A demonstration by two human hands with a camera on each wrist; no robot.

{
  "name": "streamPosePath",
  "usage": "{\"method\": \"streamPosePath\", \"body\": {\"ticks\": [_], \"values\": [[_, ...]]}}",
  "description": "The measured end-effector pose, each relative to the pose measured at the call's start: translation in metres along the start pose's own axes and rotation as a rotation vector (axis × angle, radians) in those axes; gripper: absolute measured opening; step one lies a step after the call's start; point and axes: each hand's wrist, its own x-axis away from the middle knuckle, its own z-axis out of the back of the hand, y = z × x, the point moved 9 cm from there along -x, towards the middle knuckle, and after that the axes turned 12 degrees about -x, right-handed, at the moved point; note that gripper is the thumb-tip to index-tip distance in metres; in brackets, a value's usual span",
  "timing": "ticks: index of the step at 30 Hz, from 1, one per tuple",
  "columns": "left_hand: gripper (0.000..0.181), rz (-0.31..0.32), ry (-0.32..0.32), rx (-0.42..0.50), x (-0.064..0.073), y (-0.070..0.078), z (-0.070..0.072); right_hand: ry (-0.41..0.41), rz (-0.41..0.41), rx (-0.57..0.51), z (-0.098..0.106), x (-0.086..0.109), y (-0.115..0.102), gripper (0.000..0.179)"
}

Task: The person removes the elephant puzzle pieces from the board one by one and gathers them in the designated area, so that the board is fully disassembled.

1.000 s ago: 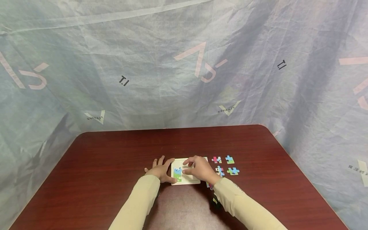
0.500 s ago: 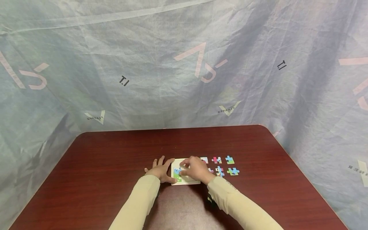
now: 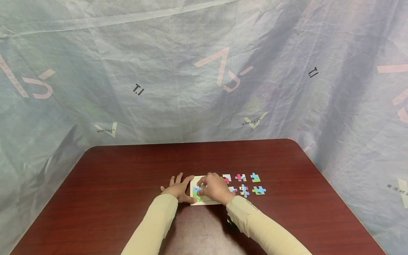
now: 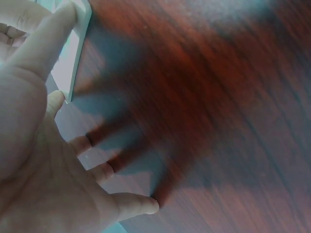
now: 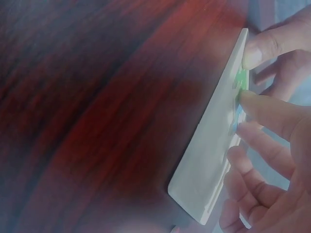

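Note:
A pale puzzle tray [image 3: 208, 203] lies flat on the table, with blue and green jigsaw pieces in its left part. Spread straight, the fingers of my left hand [image 3: 176, 191] stand at the tray's left end; its thumb and index finger touch the near and far corners. My right hand [image 3: 216, 187] is over the tray with fingers bent. Its thumb and index fingertip pinch across a blue jigsaw piece [image 3: 196, 190]. In the right wrist view, both tips rest on the coloured pieces, beside the bare tray floor [image 5: 206, 160]. The right hand hides much of the tray in the head view.
Several loose jigsaw pieces lie right of the tray, among them a pink-and-white piece [image 3: 241, 177], a blue-and-green piece [image 3: 255, 177] and a wider blue-and-green piece [image 3: 259, 190]. A printed grey cloth [image 3: 178, 88] hangs behind the dark red table [image 3: 127, 166].
My right hand has moved left across the tray, from the bare part onto the blue jigsaw piece. More loose pieces show behind its wrist. The left hand and tray stay put.

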Motion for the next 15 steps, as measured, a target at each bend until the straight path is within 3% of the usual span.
{"method": "streamPosePath", "body": {"ticks": [15], "values": [[0.084, -0.008, 0.009, 0.005, 0.0032, 0.0022, 0.0029, 0.033, -0.010, 0.018, 0.0018, -0.0010, 0.0011, 0.023]]}}
